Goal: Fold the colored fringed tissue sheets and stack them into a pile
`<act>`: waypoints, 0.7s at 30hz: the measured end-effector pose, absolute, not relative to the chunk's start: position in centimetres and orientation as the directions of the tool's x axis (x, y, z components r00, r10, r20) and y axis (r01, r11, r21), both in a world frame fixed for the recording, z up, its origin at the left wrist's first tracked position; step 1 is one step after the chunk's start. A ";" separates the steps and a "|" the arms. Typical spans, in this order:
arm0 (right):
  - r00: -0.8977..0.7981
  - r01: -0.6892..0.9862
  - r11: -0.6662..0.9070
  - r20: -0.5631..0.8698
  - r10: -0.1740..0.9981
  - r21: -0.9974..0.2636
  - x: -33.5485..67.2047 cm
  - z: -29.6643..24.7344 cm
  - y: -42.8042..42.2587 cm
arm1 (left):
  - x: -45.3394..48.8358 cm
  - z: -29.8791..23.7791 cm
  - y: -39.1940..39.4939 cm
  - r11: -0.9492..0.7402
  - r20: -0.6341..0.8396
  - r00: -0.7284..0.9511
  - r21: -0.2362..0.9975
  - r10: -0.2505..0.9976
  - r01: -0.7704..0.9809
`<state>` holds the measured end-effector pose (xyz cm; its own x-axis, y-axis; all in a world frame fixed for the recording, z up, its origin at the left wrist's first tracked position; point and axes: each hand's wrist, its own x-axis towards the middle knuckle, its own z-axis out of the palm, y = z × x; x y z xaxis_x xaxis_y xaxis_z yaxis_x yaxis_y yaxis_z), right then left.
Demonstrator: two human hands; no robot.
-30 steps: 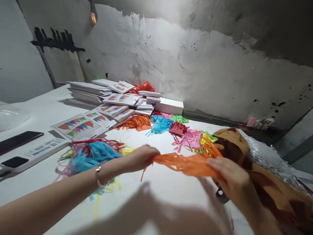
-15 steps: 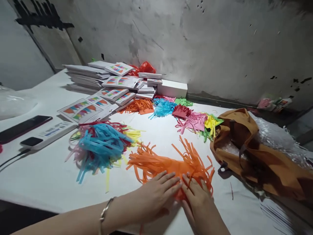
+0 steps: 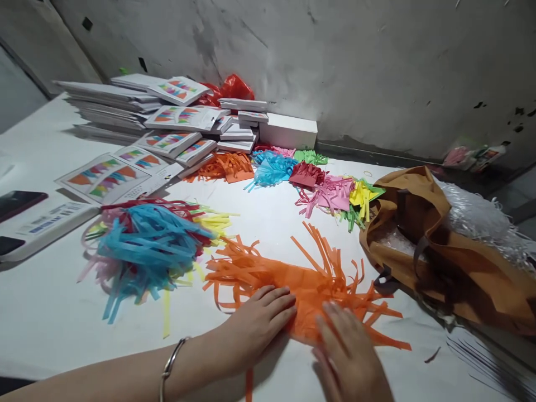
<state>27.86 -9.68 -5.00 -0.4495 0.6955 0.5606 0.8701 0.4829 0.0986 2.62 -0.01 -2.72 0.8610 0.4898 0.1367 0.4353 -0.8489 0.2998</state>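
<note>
An orange sheet of fringed tissue paper [image 3: 314,279] lies spread on the white table [image 3: 50,312] in front of me. My left hand [image 3: 259,321], with a thin bracelet on the wrist, rests flat on the paper's near left part, fingers stretched out. My right hand [image 3: 349,354] lies flat on the near right part, fingers together and extended. Neither hand grips anything. Orange strips fan out to the left, the far side and the right.
A heap of blue, red, pink and yellow fringed paper [image 3: 146,245] lies to the left. More coloured bundles [image 3: 318,190] sit farther back. Stacked printed packets [image 3: 167,123] and a white box [image 3: 287,131] stand by the wall. A brown bag [image 3: 444,251] is at right, phones [image 3: 17,204] at left.
One second ago both hands held the orange paper stretched in the air. It now lies on the table, and both hands press it flat; the right hand has slid to the right.
</note>
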 end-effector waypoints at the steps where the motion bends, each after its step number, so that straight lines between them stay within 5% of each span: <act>1: -0.462 0.855 0.512 0.581 0.670 0.089 26.2 -4.8 -8.9 | 2.6 -2.8 0.0 -0.858 0.142 0.866 0.282 0.480 0.429; 7: -0.458 0.794 0.608 0.677 0.577 0.019 24.0 -6.3 -8.3 | 1.0 -2.2 -2.3 -0.903 0.188 0.890 0.203 0.415 0.379; 11: -0.427 0.763 0.644 0.708 0.562 -0.051 24.1 -7.3 -9.4 | 0.2 -2.0 -3.6 -0.887 0.093 0.901 0.247 0.423 0.390; 17: -0.229 0.747 0.501 0.539 0.811 -0.437 23.6 -5.5 -9.4 | 0.5 -2.2 -3.1 -0.747 -0.035 0.843 0.446 0.536 0.493; 21: -0.241 0.752 0.422 0.385 0.891 -0.507 24.6 -3.9 -9.1 | 1.0 -1.7 -3.1 -0.648 -0.052 0.746 0.458 0.664 0.609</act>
<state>24.59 -9.09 -3.92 -0.2414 0.8910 0.3845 0.7517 0.4223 -0.5066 1.01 -3.10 -1.69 0.7455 0.6645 -0.0516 0.6088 -0.6476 0.4583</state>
